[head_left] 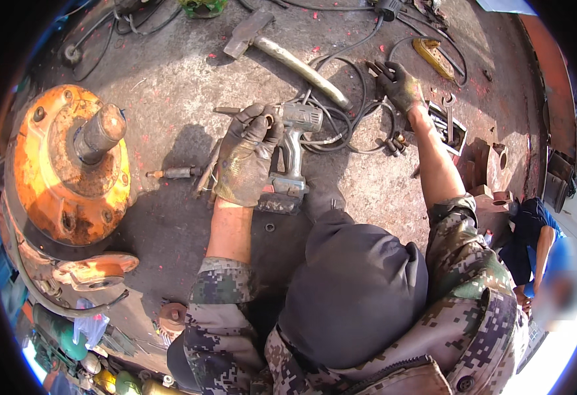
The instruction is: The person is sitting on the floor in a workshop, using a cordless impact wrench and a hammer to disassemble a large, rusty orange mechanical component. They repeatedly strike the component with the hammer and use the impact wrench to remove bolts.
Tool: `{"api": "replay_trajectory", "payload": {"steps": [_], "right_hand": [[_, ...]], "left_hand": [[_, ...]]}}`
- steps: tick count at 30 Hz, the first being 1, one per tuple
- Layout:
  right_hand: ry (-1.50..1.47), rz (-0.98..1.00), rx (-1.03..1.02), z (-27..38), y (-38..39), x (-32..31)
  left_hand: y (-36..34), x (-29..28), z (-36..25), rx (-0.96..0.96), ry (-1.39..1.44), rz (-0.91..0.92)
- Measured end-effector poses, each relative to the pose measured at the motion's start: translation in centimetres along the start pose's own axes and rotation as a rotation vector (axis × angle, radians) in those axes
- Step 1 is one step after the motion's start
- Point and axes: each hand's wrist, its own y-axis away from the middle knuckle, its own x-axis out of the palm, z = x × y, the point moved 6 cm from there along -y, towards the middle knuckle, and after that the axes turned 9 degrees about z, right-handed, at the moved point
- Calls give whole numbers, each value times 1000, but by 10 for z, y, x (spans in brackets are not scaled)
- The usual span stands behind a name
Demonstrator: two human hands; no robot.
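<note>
My left hand [246, 158], in a worn grey glove, pinches a small ring-shaped metal piece [269, 120], perhaps a nut. Just beside and partly behind this hand, a grey cordless impact wrench [295, 128] lies on its side. My right hand [400, 90], gloved too, reaches out at the right near the looped black cables [357, 72]. Its fingers are bent together at a small rusty piece [372, 68] too small to name. Between the hands and farther off lies a sledgehammer [302, 69] with a metal handle.
A big orange flanged housing with a shaft [68, 164] stands at the left. A slim tool [175, 172] lies near it. To the right are a box with a wrench [448, 125], a yellow tool [433, 58] and rusty blocks [488, 164]. Another person [535, 243] is at the right edge.
</note>
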Motion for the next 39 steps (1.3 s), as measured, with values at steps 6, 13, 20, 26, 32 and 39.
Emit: {"api": "replay_trajectory", "payload": {"steps": [6, 13, 20, 26, 32, 39], "right_hand": [[-188, 107, -356, 156, 77, 34], [-268, 222, -635, 211, 128, 89], [-35, -218, 12, 36, 35, 13], [88, -256, 16, -17, 13, -6], [216, -92, 18, -18, -2, 13], [555, 2, 69, 3, -13, 17]], "left_hand": [[21, 8, -11, 4, -88, -59], [33, 0, -43, -89, -465, -220], [31, -9, -41, -89, -436, -324], [3, 21, 18, -198, -495, -270], [-15, 37, 52, -227, -256, -217], [-32, 28, 65, -221, -190, -239]]}}
